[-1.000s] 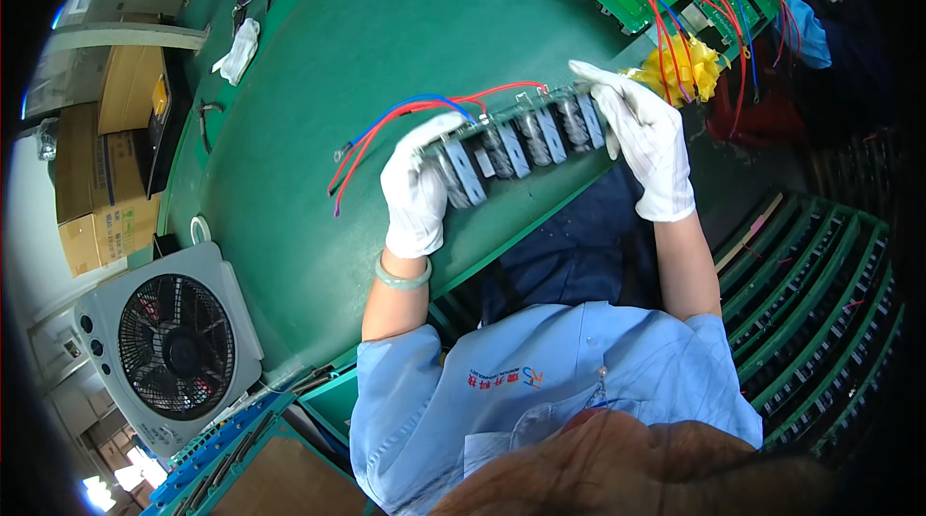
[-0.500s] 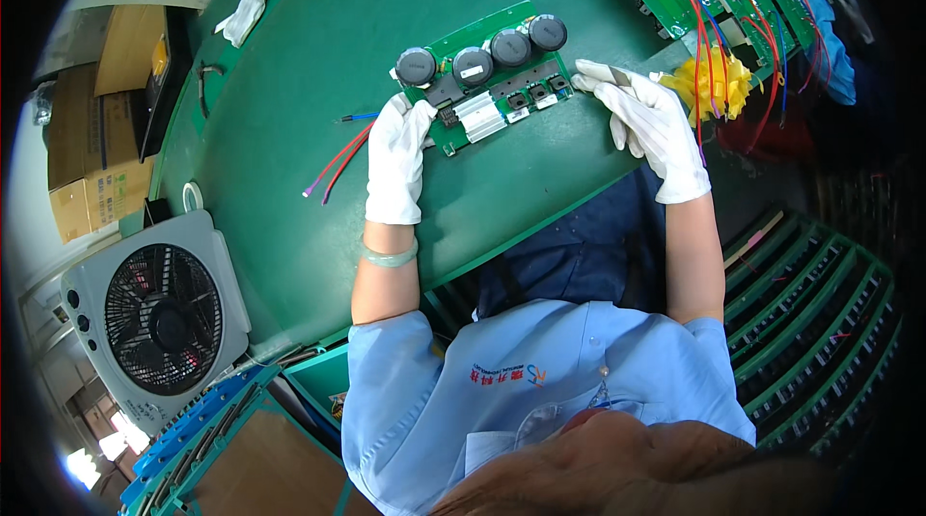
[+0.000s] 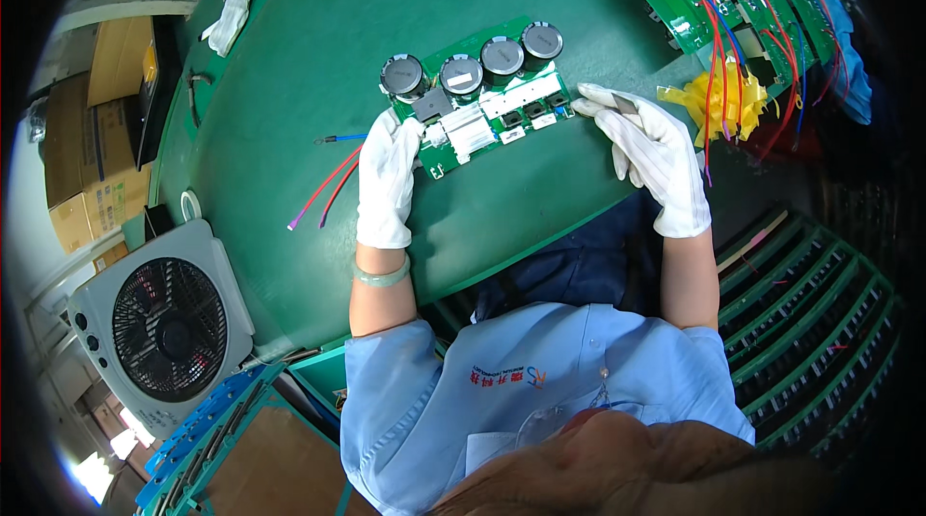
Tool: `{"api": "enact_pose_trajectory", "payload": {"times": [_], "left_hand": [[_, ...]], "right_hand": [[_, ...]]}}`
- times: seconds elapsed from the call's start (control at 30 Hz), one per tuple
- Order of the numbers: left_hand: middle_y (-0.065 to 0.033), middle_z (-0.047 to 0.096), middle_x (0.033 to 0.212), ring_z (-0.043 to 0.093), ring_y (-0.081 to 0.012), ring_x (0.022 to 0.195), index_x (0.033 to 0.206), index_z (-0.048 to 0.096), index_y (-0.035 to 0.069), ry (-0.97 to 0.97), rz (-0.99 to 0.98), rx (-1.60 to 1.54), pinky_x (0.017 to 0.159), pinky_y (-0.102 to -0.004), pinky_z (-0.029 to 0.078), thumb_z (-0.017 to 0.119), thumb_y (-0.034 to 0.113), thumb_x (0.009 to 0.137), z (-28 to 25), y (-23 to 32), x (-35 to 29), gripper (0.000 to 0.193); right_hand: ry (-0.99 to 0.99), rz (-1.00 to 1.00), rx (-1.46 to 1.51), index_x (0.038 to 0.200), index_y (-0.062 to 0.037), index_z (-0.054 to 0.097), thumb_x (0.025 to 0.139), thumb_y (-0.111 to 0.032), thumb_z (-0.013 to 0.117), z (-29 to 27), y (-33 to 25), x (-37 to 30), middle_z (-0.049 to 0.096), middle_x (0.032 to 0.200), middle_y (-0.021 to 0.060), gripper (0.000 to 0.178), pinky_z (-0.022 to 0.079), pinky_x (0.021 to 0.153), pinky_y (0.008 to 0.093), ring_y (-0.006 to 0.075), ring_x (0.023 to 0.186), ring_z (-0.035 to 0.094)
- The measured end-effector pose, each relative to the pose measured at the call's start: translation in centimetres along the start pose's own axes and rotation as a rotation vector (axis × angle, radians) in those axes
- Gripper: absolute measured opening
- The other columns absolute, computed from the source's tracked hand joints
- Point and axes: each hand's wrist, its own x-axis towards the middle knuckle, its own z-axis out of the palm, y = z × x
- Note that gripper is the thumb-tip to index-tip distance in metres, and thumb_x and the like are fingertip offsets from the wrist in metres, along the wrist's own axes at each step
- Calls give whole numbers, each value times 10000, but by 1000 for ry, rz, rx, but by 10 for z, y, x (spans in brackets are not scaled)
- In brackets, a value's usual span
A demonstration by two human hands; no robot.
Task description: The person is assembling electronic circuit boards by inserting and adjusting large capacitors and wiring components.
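Observation:
A green circuit board with several large black round capacitors and a silver finned heat sink is held over the green table. My left hand, in a white glove, is closed on the board's left end. Blue and red wires stick out to the left beside it. My gloved right hand is at the board's right end, its fingertips close to the edge; whether they touch it I cannot tell. Between its fingers shows a small dark grey flat piece, its kind unclear.
More green circuit boards with red and blue wires lie at the far right, beside crumpled yellow material. A grey box fan stands at left. A white glove lies far left. Another person's blue sleeve shows at the far right.
The board and both my hands have come slightly nearer to me. The board has tilted, and its long strip beside the capacitors now looks bright instead of dark.

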Motion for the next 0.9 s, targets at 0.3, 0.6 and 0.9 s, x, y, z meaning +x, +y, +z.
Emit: {"api": "enact_pose_trajectory", "payload": {"times": [0.3, 0.6, 0.9], "left_hand": [[44, 560, 868, 463, -21, 712, 1192, 553, -11, -62, 2, -86, 587, -188, 392, 574, 195, 938, -6, 5, 2, 328], [38, 567, 821, 449, -36, 653, 1136, 583, -5, -222, -61, -230, 551, -204, 379, 590, 180, 932, -3, -11, 3, 276], [-6, 608, 979, 550, -50, 813, 1245, 527, -4, -244, 39, -102, 647, -188, 451, 567, 209, 942, -3, -10, 1, 373]], "right_hand": [[4, -12, -24, 1205, -26, 610, 925, -215, 583, -1, -4, -3, 685, 1064, 21, 339, 315, 428, 163, 14, 491, 439], [180, -770, -592, 1027, -81, 704, 712, -108, 754, 27, 6, -17, 654, 848, 62, 320, 485, 626, 259, 175, 693, 604], [125, -986, -966, 952, -143, 676, 607, -143, 703, 40, 13, 3, 591, 789, 4, 346, 436, 522, 296, 192, 698, 553]]}}
